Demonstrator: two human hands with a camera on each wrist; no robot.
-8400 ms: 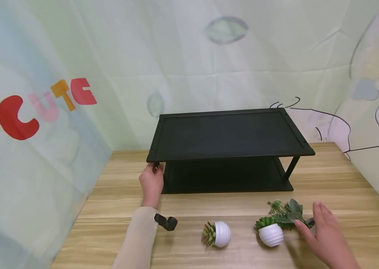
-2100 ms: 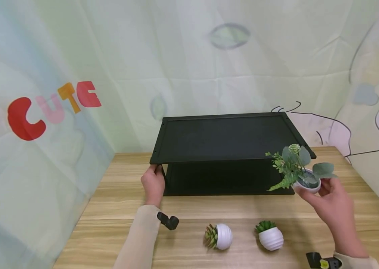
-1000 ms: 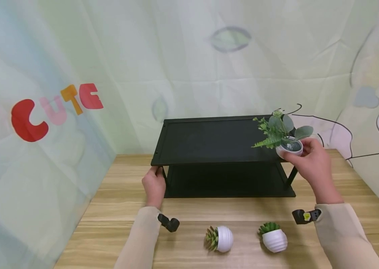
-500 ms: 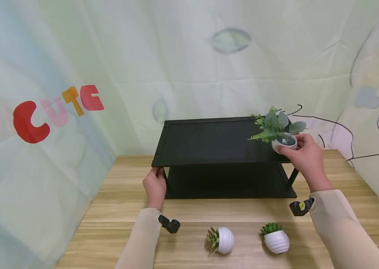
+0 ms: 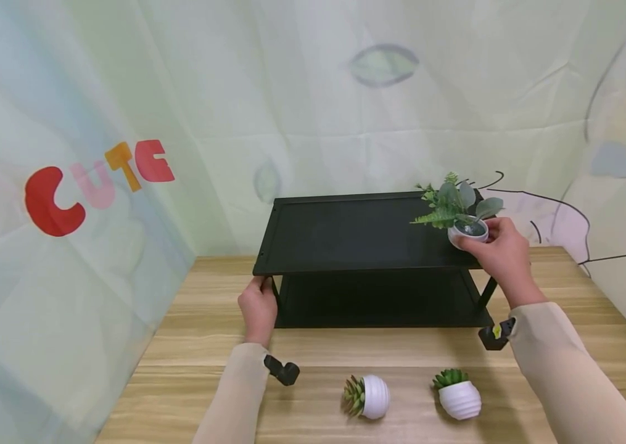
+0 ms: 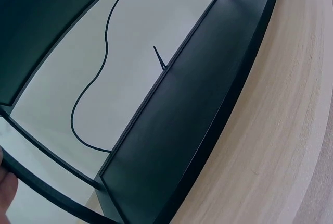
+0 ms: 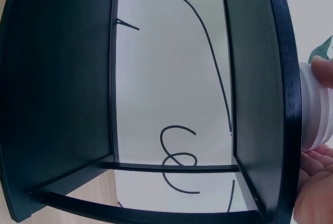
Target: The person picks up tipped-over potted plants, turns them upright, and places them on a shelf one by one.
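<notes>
And here's the pale printed backdrop (image 5: 313, 135), CUTE spelled across its left side, rising behind a wood-grain table (image 5: 179, 345). Toward the far side stands the black two-tier shelf (image 5: 346, 237), upright, running left to right. In from the near side come two beige sleeves (image 5: 568, 370). The right hand (image 5: 504, 253) has thumb and fingers pinching the white pot of the leafy plant (image 5: 468, 228), and there it is, upright at the right end of the top board, base against the surface! Over on the left, the left hand (image 5: 259, 308) grips the shelf's near left leg (image 6: 49, 193), just under the top. Nearer on the table, two small succulents: the left one (image 5: 375, 397) on its side, leaves pointing left, the right one (image 5: 459, 399) tilted, leaves toward the far left. Smallest of all, a black wrist camera (image 5: 282, 370) by each cuff.
</notes>
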